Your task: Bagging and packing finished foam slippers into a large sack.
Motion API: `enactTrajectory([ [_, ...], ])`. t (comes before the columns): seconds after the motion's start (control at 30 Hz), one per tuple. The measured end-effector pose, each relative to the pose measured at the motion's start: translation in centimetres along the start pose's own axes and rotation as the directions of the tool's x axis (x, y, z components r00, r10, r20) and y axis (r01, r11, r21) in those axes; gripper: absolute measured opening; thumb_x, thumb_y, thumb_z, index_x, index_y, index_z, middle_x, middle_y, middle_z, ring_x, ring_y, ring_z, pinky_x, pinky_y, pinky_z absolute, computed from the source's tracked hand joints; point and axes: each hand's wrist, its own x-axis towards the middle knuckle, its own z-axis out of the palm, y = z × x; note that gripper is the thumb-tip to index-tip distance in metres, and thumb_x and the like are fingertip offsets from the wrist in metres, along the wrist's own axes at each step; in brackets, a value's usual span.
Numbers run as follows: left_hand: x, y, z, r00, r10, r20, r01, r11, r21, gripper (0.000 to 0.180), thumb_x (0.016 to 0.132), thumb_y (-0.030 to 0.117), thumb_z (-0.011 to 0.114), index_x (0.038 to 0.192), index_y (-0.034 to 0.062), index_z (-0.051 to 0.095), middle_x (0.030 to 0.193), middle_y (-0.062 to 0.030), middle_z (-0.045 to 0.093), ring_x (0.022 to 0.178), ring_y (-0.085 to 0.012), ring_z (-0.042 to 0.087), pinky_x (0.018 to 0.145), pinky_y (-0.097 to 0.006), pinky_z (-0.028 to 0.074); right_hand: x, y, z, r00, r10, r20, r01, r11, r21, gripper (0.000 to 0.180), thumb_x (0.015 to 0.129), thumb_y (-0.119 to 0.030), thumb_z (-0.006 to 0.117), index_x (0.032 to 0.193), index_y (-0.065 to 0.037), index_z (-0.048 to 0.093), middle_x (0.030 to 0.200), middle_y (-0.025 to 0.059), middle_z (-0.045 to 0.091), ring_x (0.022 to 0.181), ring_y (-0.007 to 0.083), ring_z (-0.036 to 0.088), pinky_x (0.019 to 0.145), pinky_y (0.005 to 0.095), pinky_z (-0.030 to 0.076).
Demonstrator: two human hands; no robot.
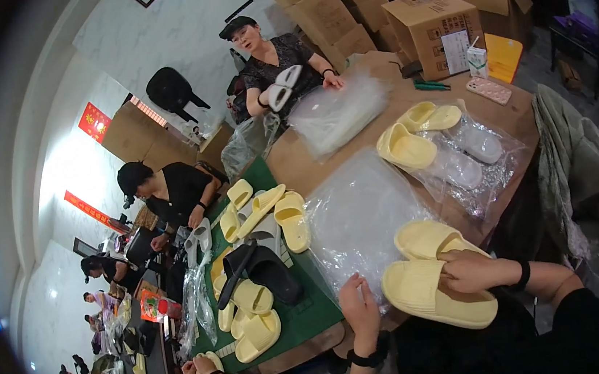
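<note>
My right hand [469,270] grips a pair of pale yellow slippers [420,290], its fingers reaching into the foot openings. The slippers are side by side over the near table edge, their ribbed straps on the left. Just left of them, my left hand [358,311] is raised by the near edge of a stack of clear plastic bags [360,210]. Its fingers are loosely bent and apart, and I see nothing held in them. Farther right lies another yellow pair [412,144], partly over a clear bag with pale grey slippers [459,166] inside.
Yellow, grey and black slippers [268,270] crowd a green mat [301,311] on the left. Across the table a person [279,65] holds white slippers beside more bags [339,113]. Other people work along the left. A phone [489,90], drink carton [477,62] and cardboard box [435,30] stand far right.
</note>
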Motion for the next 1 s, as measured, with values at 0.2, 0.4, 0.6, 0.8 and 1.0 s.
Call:
enactTrajectory([
  [0.2, -0.5, 3.4, 0.4, 0.987, -0.001, 0.159, 0.026, 0.988, -0.153, 0.013, 0.087, 0.005, 0.056, 0.098, -0.0011, 0.058, 0.109, -0.019, 0.06, 0.101, -0.0354, 0.055, 0.089, -0.042, 0.042, 1.9, -1.2, 1.4, 0.976, 0.011, -0.217, -0.04, 0.991, -0.13, 0.027, 0.083, -0.022, 0.054, 0.083, 0.003, 0.065, 0.095, 0.0185, 0.056, 0.087, 0.0332, 0.057, 0.074, 0.0445, 0.047],
  [0.4, -1.4, 4.0, 0.1, 0.968, 0.052, 0.247, 0.025, 0.953, -0.301, 0.012, 0.088, 0.007, 0.057, 0.098, -0.0005, 0.06, 0.113, -0.0182, 0.06, 0.104, -0.0308, 0.057, 0.091, -0.037, 0.043, 6.4, 0.9, 5.0, 0.898, -0.005, -0.441, -0.126, 0.956, -0.266, 0.019, 0.077, -0.021, 0.057, 0.078, -0.004, 0.064, 0.103, 0.0226, 0.054, 0.098, 0.0351, 0.053, 0.069, 0.0471, 0.043],
  [0.6, -2.4, 2.1, 0.5, 0.937, 0.137, 0.322, -0.031, 0.949, -0.314, 0.025, 0.082, 0.006, 0.065, 0.106, 0.0005, 0.057, 0.127, -0.022, 0.05, 0.117, -0.0335, 0.048, 0.097, -0.04, 0.04, 9.5, 0.5, 6.3, 0.798, -0.105, -0.594, -0.084, 0.956, -0.283, 0.018, 0.072, -0.02, 0.058, 0.078, -0.004, 0.064, 0.108, 0.0244, 0.052, 0.097, 0.034, 0.052, 0.065, 0.0439, 0.04],
  [0.8, -4.6, 2.0, 2.3, 0.885, -0.369, 0.282, 0.465, 0.705, -0.535, 0.102, 0.076, -0.007, 0.065, 0.147, 0.0134, -0.006, 0.145, -0.019, 0.026, 0.125, -0.0317, 0.039, 0.101, -0.038, 0.038, 11.7, -2.2, 5.2, 0.854, 0.063, -0.517, -0.118, 0.99, -0.075, 0.028, 0.08, -0.025, 0.054, 0.076, 0.0, 0.067, 0.089, 0.02, 0.058, 0.082, 0.0358, 0.057, 0.066, 0.0468, 0.045],
  [1.0, -7.1, -3.0, 3.8, 0.683, -0.462, 0.566, 0.703, 0.204, -0.682, 0.091, 0.084, -0.011, 0.052, 0.147, 0.0164, -0.007, 0.139, -0.0175, 0.036, 0.116, -0.023, 0.047, 0.083, -0.031, 0.049, 15.3, 0.5, 5.6, 0.911, 0.142, -0.388, -0.135, 0.99, 0.045, 0.035, 0.078, -0.025, 0.058, 0.111, -0.013, 0.063, 0.125, 0.022, 0.045, 0.12, 0.0385, 0.043, 0.087, 0.0528, 0.039],
])
